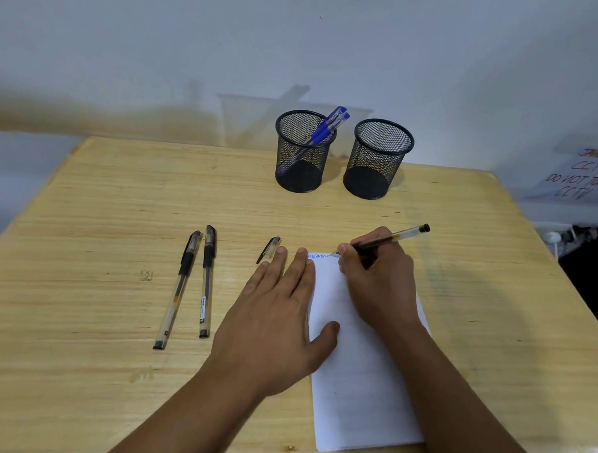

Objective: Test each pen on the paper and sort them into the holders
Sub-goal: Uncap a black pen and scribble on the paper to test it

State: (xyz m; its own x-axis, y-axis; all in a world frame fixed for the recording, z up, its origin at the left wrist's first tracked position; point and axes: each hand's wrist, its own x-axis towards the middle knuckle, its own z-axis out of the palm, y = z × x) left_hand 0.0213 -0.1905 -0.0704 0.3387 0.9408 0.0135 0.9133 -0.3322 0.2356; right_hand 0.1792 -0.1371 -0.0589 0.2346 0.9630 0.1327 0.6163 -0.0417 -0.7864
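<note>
From the head camera, the right hand (pixel 377 277) is gripping a clear-barrelled black gel pen (pixel 389 240) low down at its dark grip section, its tip touching the far edge of the white paper (pixel 359 376), beside a short line of blue scribbles. The left hand (pixel 280 314) is lying flat with straight fingers, pressing the paper's left edge against the wooden table (pixel 102 217). The pen's loose cap (pixel 270 248) is lying just beyond the left fingertips.

Two capped black pens (pixel 192 283) are waiting side by side to the left, well apart from the paper. At the far side, the left mesh holder (pixel 302 154) is holding blue pens (pixel 327 128); the right mesh holder (pixel 376 161) looks empty.

The pen is likely light and stiff, its smooth barrel somewhat slippery, so the rubbery grip is the sensible hold. The single sheet is thin and slides easily, so it needs pinning down. The mesh holders look light and may tip if a pen is dropped in hard.
</note>
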